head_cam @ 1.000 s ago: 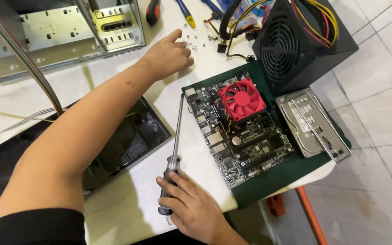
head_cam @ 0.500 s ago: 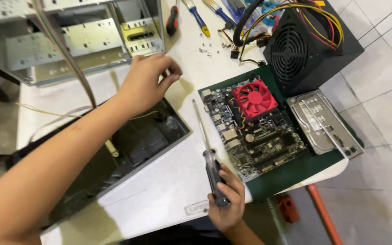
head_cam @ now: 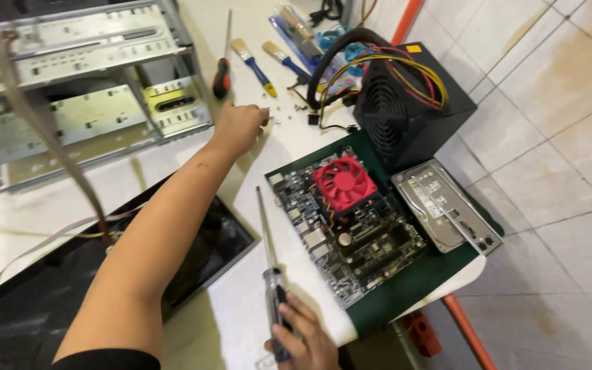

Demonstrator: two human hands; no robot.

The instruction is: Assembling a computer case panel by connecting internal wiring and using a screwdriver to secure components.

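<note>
The left hand (head_cam: 240,125) reaches far across the white counter (head_cam: 241,308), its fingertips pinched together at a scatter of small screws (head_cam: 284,114) just short of the black power supply (head_cam: 412,113). The right hand (head_cam: 303,339) is closed around the handle of a long screwdriver (head_cam: 269,274), whose shaft points away along the left edge of the motherboard (head_cam: 354,226). That board, topped with a red fan (head_cam: 344,181), rests on a green mat (head_cam: 412,281).
</note>
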